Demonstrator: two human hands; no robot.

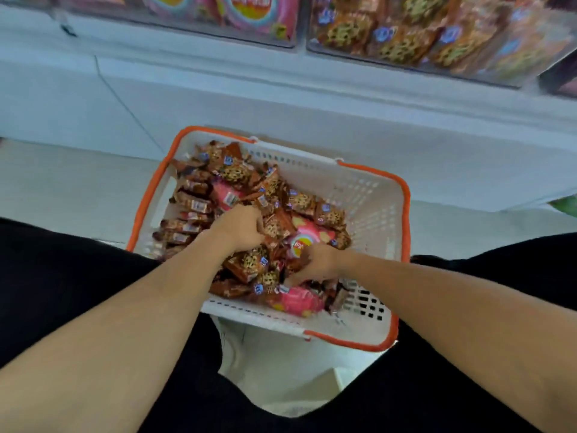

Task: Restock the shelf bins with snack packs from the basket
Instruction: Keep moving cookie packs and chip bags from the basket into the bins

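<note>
Orange-trimmed white plastic, the basket [371, 195] sits on a pale floor between a crouching person's black-clad knees, heaped with snack packs. Along its left side, brown bar-shaped packs [190, 210] lie stacked in a row; their white labels are too blurred to read. The left hand [240, 228] reaches into the middle of the heap, fingers curled down around a brown pack printed with lattice-shaped biscuits [276, 226]. Just right of it lies a pink pack [304, 242] with a round yellow-and-red logo, its lettering illegible. The right hand [315, 265] is buried in the packs nearer the basket's front wall, fingers curled into the pile; exactly which pack it grips cannot be told. Another pink pack [296, 303] lies against the front wall below it. Above, on a white shelf [218, 73], two clear bins stand side by side: the left bin [256, 14] holds pink packs with the same round logo, the right bin [406, 35] brown lattice-biscuit packs with small blue tags, print unreadable.
</note>
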